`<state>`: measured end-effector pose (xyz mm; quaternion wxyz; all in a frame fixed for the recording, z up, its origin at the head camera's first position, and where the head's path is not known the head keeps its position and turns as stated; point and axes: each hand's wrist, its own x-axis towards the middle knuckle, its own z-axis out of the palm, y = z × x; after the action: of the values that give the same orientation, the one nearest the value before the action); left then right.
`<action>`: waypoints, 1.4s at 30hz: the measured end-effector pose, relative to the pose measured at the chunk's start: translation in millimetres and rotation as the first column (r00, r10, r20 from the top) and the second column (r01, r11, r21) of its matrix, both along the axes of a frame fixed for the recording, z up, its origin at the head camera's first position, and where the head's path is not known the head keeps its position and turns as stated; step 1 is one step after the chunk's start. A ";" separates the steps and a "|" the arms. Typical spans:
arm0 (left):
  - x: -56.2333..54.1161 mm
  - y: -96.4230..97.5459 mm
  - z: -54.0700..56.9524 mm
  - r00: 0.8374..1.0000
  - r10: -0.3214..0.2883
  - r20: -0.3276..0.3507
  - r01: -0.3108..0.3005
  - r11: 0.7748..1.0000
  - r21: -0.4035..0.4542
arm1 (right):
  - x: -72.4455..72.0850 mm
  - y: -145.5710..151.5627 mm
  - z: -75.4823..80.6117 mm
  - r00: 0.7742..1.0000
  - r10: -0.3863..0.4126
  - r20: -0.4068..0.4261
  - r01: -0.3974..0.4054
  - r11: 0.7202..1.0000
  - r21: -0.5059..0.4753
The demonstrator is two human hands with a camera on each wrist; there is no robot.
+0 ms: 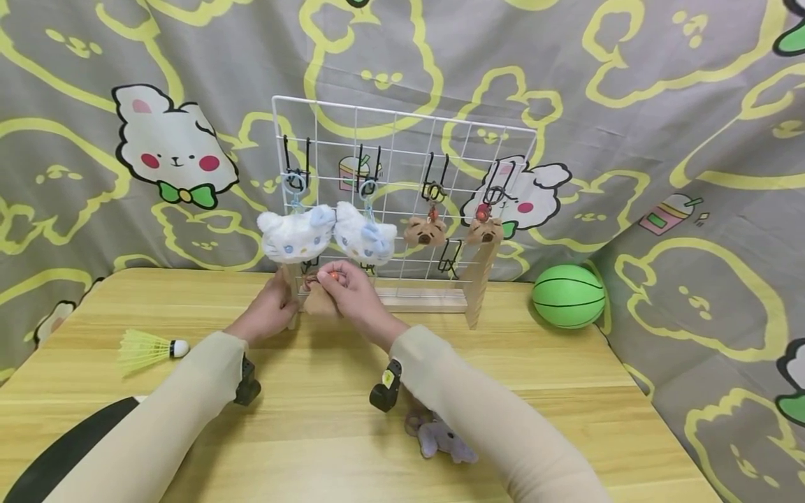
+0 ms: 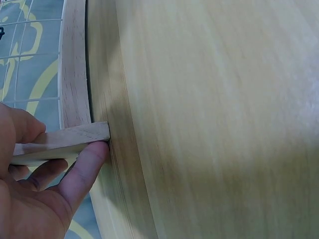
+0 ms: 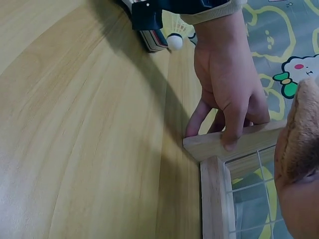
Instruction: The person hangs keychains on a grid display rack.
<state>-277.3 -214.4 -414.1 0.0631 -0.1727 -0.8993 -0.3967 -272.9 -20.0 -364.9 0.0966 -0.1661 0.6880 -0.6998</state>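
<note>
My left hand [image 1: 267,307] grips the wooden side post [image 2: 65,140] at the left end of a white wire grid rack [image 1: 402,113]. In the left wrist view, its thumb and fingers lie on opposite faces of that post. With my right hand [image 1: 357,299] I pinch a brown plush keychain [image 1: 319,300] by its top, close in front of the lower left part of the grid. Two white plush cat keychains [image 1: 298,236] hang from upper hooks just above my hands. Two brown bear keychains [image 1: 425,232] hang farther right. A bare black hook [image 1: 449,257] sits lower on the grid.
A green ball [image 1: 569,296] stands at the table's right back edge. On the left lies a yellow shuttlecock [image 1: 151,351], with a black rounded object [image 1: 69,447] nearer me. A grey-purple plush keychain [image 1: 443,440] lies by my right forearm. Patterned cloth [image 1: 239,42] hangs behind the rack.
</note>
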 end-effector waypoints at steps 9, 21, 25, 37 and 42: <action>-0.1 0.6 -0.4 1.000 -0.016 -0.002 0.016 1.000 0.023 | -1.6 -10.6 0.0 0.999 -0.012 0.029 0.012 1.000 -0.021; -0.3 -0.5 -0.2 1.000 0.004 0.030 -0.003 1.000 -0.023 | -4.1 -6.9 -9.3 0.995 -0.082 0.052 0.077 0.992 0.098; -0.5 -0.6 0.1 1.000 0.005 0.018 -0.005 1.000 -0.024 | -4.7 -3.6 -11.4 0.993 -0.103 0.063 0.094 0.986 0.141; 0.9 -2.3 1.7 1.000 0.000 0.031 0.001 0.999 -0.042 | 0.0 1.6 -21.3 0.993 -0.078 0.092 0.056 0.972 0.229; 0.5 -1.1 3.0 0.998 0.007 0.056 -0.004 0.998 -0.057 | 0.8 6.7 -27.2 0.985 -0.036 0.166 -0.001 0.976 0.216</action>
<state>-276.8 -215.5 -411.1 0.0340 -0.1606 -0.9123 -0.3753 -272.1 -13.3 -392.1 0.1659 -0.0886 0.7505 -0.6336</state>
